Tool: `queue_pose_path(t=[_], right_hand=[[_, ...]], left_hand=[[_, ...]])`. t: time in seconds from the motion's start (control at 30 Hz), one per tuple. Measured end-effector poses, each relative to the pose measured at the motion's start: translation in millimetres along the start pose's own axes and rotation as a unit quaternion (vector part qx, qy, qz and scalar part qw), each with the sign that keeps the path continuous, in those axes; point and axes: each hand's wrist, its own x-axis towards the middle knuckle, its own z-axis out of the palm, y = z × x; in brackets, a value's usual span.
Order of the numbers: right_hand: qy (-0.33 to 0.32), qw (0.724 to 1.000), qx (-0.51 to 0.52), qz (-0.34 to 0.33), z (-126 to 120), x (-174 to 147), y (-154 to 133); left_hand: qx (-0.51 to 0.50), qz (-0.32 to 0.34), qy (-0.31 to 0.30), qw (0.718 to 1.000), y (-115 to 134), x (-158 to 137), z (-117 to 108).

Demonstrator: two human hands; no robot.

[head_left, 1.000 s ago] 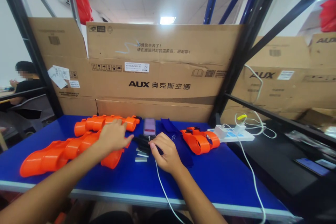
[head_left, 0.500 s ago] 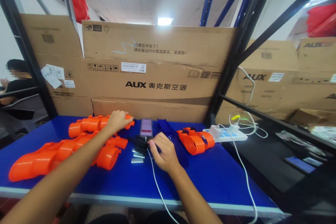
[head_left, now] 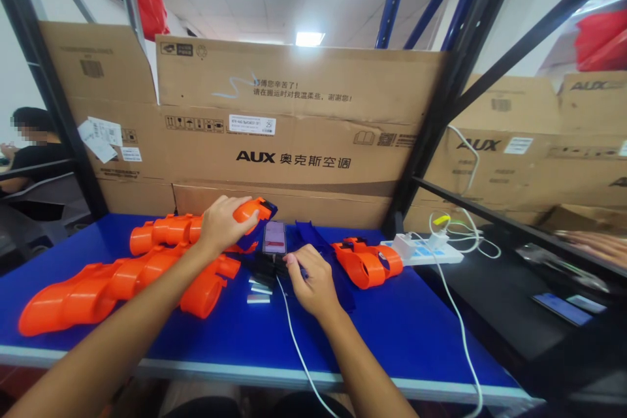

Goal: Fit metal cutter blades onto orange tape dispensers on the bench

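Observation:
My left hand (head_left: 223,222) is closed around an orange plastic cuff-shaped piece (head_left: 249,210) with a dark fitting at its far end. It holds the piece raised over the back of the blue table. My right hand (head_left: 313,281) has its fingers curled, beside a cluster of black pieces (head_left: 262,266); what is between the fingers is hidden. A phone (head_left: 274,237) lies just behind it. Several silver strips (head_left: 258,299) lie in front of the black pieces. More orange plastic pieces (head_left: 88,297) stand in rows under and beside my left forearm.
Orange ring-shaped pieces (head_left: 369,268) lie right of my right hand, near dark blue strips (head_left: 313,235). A white power strip (head_left: 441,253) with plugs sits at the right edge. A white cable (head_left: 296,346) crosses the table front. Cardboard (head_left: 294,137) stands behind; a person (head_left: 34,150) sits at far left.
My left hand has lifted the orange piece off the back row and moved it up and to the right. My right hand has moved slightly right, off the black pieces.

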Motion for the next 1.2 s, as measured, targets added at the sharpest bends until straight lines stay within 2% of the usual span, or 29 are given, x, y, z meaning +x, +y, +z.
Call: queue_pose_path(t=[0.13,0.33,0.57,0.8,0.93,1.03,1.13,1.2], right_hand=[[-0.007,1.000,0.001,0.010,0.0,-0.4,0.0],[-0.016,1.000,0.003,0.000,0.3,0.1,-0.1],[-0.015,1.000,0.005,-0.007,0.3,0.6,1.0],[-0.020,1.000,0.005,-0.003,0.3,0.3,0.4],[-0.022,1.000,0.008,-0.004,0.7,0.8,-0.3],[-0.018,1.000,0.014,0.001,0.4,0.7,-1.2],[-0.019,0.999,0.028,0.019,0.2,0.1,-2.4],[-0.015,0.996,0.063,0.057,1.1,0.1,-2.6]], left_hand=[[-0.005,-0.022,-0.005,1.000,-8.9,1.2,2.2],[0.028,-0.087,-0.005,0.996,-40.9,5.4,1.2],[-0.034,-0.167,0.076,0.982,-69.8,14.2,-1.9],[-0.167,-0.261,0.153,0.938,-88.5,20.2,2.2],[-0.247,-0.346,0.147,0.893,-91.2,17.4,2.6],[-0.297,-0.386,0.138,0.862,-91.9,16.0,1.5],[-0.340,-0.390,0.149,0.843,-89.0,15.1,-0.1],[-0.359,-0.358,0.159,0.847,-81.3,13.7,-1.0]])
